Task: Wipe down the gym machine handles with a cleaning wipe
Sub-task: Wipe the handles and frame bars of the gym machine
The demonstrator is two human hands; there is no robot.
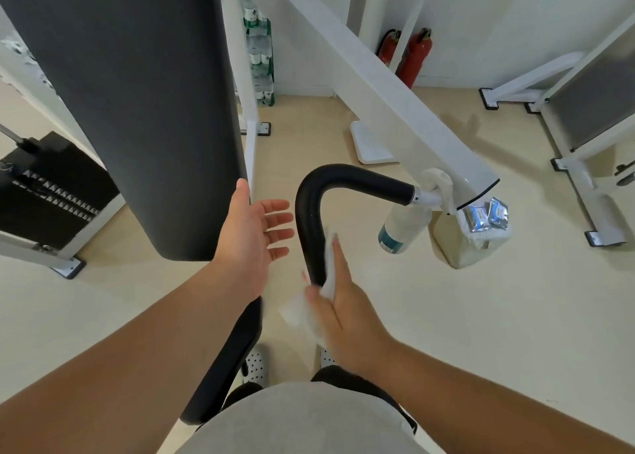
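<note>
Head view: a dark upright pad [137, 109] fills the left, and bare floor [481, 316] lies open on the right. Between them hangs the black bent handle [343, 178]. The left grip [251, 233] is spread and empty near the pad's edge. The right grip [347, 302], fingers straight and thumb opposite, pinches the cleaning wipe [299, 311] against the handle's lower end.

Right hand [347, 312] holds wipe [299, 312] against black handle [309, 213] lower end; left hand [251, 237] fingers spread, beside handle, apart.

Red fire extinguishers [415, 58] at back; water-bottle packs [259, 58] stacked left of them; weight stack [51, 192] far left.
</note>
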